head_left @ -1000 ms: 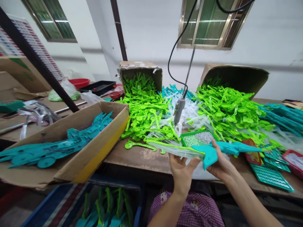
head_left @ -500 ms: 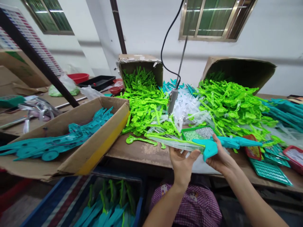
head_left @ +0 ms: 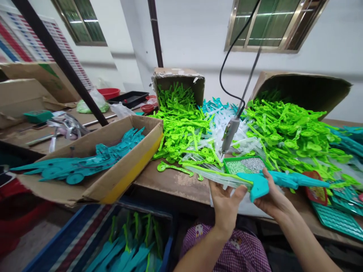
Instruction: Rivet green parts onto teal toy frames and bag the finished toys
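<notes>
Both hands hold one long toy piece in front of me, above the table's front edge. Its right part is a teal plastic handle [head_left: 259, 186]; to the left runs a clear plastic blade [head_left: 217, 177] edged in lime green. My left hand [head_left: 225, 207] is closed on the blade from below, thumb near the teal joint. My right hand [head_left: 273, 202] grips the teal handle, its thumb on top. Just behind the piece lies a green tray [head_left: 246, 158] of small metal screws. An electric screwdriver [head_left: 230, 134] hangs on a cord above the tray, touched by neither hand.
Heaps of lime-green parts [head_left: 184, 132] and clear parts [head_left: 221, 122] cover the table's back. A cardboard box [head_left: 133, 166] with teal parts stands left. Below it, a blue crate [head_left: 168, 245] holds finished-looking pieces. A red basket [head_left: 315, 192] and teal trays [head_left: 336, 219] lie right.
The view has turned slightly left, so the scene sits farther right. The screwdriver has swung to a more tilted hang. Both hands keep the same hold on the toy piece.
</notes>
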A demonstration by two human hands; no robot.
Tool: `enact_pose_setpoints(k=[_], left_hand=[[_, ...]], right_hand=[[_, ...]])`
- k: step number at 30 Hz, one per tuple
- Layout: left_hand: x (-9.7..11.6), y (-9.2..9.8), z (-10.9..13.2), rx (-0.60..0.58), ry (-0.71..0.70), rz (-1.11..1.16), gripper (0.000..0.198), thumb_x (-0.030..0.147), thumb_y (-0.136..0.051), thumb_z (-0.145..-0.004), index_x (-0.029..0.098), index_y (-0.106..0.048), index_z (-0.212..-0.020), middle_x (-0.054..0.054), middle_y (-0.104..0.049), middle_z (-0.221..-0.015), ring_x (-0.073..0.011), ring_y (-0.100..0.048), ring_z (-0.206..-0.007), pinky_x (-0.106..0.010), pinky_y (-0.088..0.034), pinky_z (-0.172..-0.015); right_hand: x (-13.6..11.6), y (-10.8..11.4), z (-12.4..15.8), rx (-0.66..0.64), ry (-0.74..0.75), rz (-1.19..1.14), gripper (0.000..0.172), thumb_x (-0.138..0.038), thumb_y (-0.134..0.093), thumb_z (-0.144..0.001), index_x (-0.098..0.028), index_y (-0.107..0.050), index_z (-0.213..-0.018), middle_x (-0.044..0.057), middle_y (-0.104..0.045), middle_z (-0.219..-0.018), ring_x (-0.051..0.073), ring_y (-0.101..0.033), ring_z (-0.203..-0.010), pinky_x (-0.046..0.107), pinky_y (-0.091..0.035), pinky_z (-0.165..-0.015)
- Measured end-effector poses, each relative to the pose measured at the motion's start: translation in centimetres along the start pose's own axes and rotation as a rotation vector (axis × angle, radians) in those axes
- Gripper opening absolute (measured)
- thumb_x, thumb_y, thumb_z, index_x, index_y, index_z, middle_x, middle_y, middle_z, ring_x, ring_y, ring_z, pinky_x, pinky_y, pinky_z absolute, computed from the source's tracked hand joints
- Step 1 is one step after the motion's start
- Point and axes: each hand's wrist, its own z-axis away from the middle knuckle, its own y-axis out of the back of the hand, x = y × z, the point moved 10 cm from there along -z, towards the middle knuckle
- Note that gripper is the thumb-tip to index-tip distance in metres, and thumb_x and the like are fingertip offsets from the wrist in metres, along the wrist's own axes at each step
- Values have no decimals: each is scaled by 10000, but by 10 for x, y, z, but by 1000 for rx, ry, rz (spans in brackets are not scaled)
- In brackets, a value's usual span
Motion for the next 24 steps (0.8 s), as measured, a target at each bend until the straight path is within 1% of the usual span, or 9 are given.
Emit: enact_pose_setpoints(k=[2,4,6,8,11,15,19,22,24], left_hand=[[-1,1,-1,5,18,30,698,291,-822,-686,278,-455,-1280,-80,-630,-1237,-218,-629,-1125,-323,-515,-946],[-3,4,-6,18,44,74,617,326,-784,-730,296,-466,-1257,-54,-662,-1178,-193,-663,-1044,-302,-543,-867],[0,14,-16,56,29,97,562,333,-776,-732,312,-490,-1216,-27,-689,-1111,-180,-686,-954,-279,-561,-765],[2,28,-29,90,17,87,499,351,-786,-706,301,-539,-1137,-12,-701,-1076,-179,-692,-888,-265,-563,-682],[2,50,-52,116,35,61,386,378,-776,-683,253,-603,-1005,-6,-717,-1026,-175,-686,-836,-280,-567,-678],[11,81,-74,201,28,15,277,444,-683,-710,212,-643,-855,-6,-731,-898,-222,-676,-899,-335,-578,-706],[33,95,-86,229,-49,-54,212,425,-589,-769,239,-640,-858,18,-727,-916,-234,-648,-1001,-417,-572,-810],[49,108,-90,275,-78,-84,183,399,-573,-784,261,-629,-889,38,-722,-896,-233,-613,-1089,-447,-552,-886],[60,119,-92,316,-92,-104,150,384,-571,-771,268,-608,-858,56,-722,-877,-231,-586,-1147,-474,-519,-957]], right_hand=[[2,-7,-1,-32,5,16,296,-470,-505,-919,-214,-648,-881,1,-723,-644,134,-651,-520,218,-536,-490],[5,-20,-1,-129,10,70,357,-505,-460,-930,-197,-639,-936,21,-731,-705,138,-673,-583,231,-550,-536],[10,-30,-2,-245,16,146,413,-539,-452,-918,-167,-629,-894,45,-719,-726,149,-680,-603,255,-558,-549],[14,-29,-3,-317,32,193,338,-476,-527,-891,-152,-623,-873,39,-703,-746,152,-689,-630,271,-568,-578],[25,-10,-8,-346,35,200,188,-321,-607,-842,-146,-632,-908,10,-679,-751,135,-688,-652,267,-570,-628],[29,26,-14,-293,97,145,178,-284,-666,-801,-139,-641,-902,15,-678,-733,124,-680,-648,251,-563,-645],[21,53,-19,-231,154,71,188,-284,-702,-779,-136,-645,-881,23,-685,-717,125,-673,-628,240,-561,-618],[12,72,-24,-179,191,-5,208,-320,-685,-802,-126,-651,-871,24,-685,-698,117,-665,-599,235,-564,-605],[1,84,-28,-128,227,-65,219,-352,-642,-835,-141,-649,-893,12,-694,-717,108,-666,-592,226,-563,-592]])
